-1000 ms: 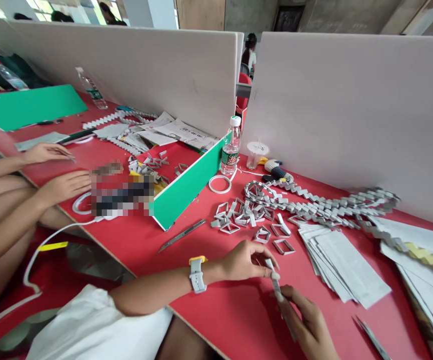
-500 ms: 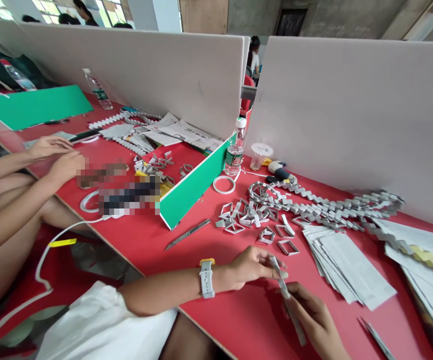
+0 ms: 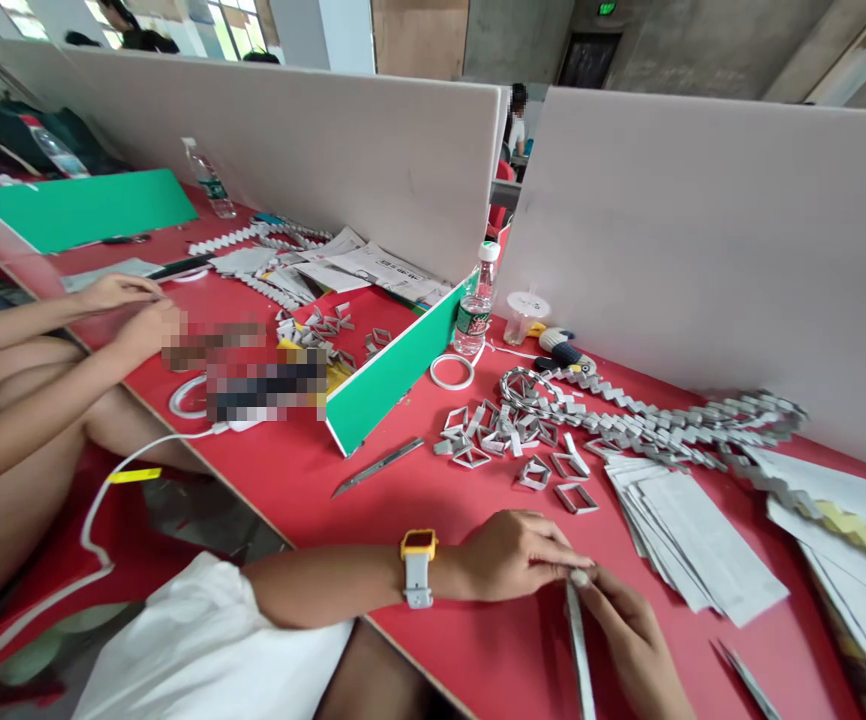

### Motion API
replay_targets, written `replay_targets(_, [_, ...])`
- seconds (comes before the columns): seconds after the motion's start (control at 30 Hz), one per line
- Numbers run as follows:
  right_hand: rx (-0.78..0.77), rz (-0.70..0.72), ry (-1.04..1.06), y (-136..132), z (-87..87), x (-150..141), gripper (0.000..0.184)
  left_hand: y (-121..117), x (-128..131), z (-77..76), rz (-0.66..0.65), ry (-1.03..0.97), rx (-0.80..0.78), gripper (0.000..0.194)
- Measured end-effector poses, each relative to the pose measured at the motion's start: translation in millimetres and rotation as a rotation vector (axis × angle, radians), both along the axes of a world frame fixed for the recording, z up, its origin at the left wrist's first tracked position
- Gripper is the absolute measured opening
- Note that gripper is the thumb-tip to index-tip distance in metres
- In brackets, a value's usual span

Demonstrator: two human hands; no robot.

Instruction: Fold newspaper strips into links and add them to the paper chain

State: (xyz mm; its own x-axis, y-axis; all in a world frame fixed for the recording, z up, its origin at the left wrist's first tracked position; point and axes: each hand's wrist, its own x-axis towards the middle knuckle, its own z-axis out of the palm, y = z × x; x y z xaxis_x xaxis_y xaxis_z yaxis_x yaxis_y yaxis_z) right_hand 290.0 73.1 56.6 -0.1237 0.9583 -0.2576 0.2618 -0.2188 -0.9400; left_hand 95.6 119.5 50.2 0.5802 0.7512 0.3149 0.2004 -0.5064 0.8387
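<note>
A narrow folded paper strip [image 3: 578,655] hangs down toward me over the red table, its top end pinched between both hands. My left hand [image 3: 515,555], below a watch with a yellow case [image 3: 419,545], has its fingertips closed at that top end. From the right, my right hand [image 3: 624,625] closes thumb and fingers on the same end. Beyond them lie several small folded paper links [image 3: 493,435] in a loose heap. A stack of cut paper sheets [image 3: 699,535] is right of the links, with pointed metal tweezers [image 3: 748,680] nearer me.
Long woven paper chains [image 3: 658,420] run along the back partition. A craft knife [image 3: 379,467] lies left of the links. The green divider [image 3: 403,375], water bottle [image 3: 474,305], tape roll [image 3: 452,372] and lidded cup [image 3: 524,315] stand behind. A co-worker's hands [image 3: 140,320] are at the left.
My left hand has moved right and turned, meeting my right fingers at the strip's top end. The strip now hangs more upright. The view has shifted slightly.
</note>
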Motion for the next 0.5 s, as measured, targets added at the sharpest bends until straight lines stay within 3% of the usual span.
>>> replay_targets(0.1, [-0.008, -0.082, 0.06, 1, -5.9, 1, 0.037, -6, -1, -0.1, -0.006, 0.135, 0.192, 0.063])
replay_targets(0.23, [0.022, -0.117, 0.065, 0, -12.6, 3, 0.037, -7, 0, -4.5, 0.018, 0.201, 0.272, 0.048])
replay_targets(0.33, [0.02, -0.111, 0.051, -1, -15.3, 4, 0.04, -4, 1, -9.0, 0.031, 0.173, 0.249, 0.043])
replay_targets(0.5, [-0.07, -0.1, 0.111, -7, -14.6, 4, 0.044, 2, 0, -8.5, 0.089, 0.092, 0.061, 0.03])
